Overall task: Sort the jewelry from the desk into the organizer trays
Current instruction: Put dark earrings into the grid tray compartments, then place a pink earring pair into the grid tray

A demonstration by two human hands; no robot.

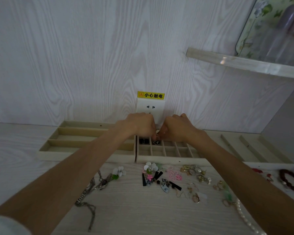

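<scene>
Loose jewelry (161, 178) strewn on the pale surface (134, 209) just in front of the grid tray (168, 152): flower earrings, black bars, gold rings, silver chain (87, 199) to its left, pearl strand (244, 217) and red bead bracelet (290, 182) to its right. Two dark stud pairs sit in the grid tray's far cells. Over those cells, left hand (139, 124) and right hand (176, 128) meet, fingers curled, apparently pinching one small pale piece between them. Long-slot tray (71, 141) left of grid tray; wall socket (150, 107) behind.

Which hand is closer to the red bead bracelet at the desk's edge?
The right hand. It is over the grid tray, well left of the red bead bracelet; the left hand is farther left.
</scene>
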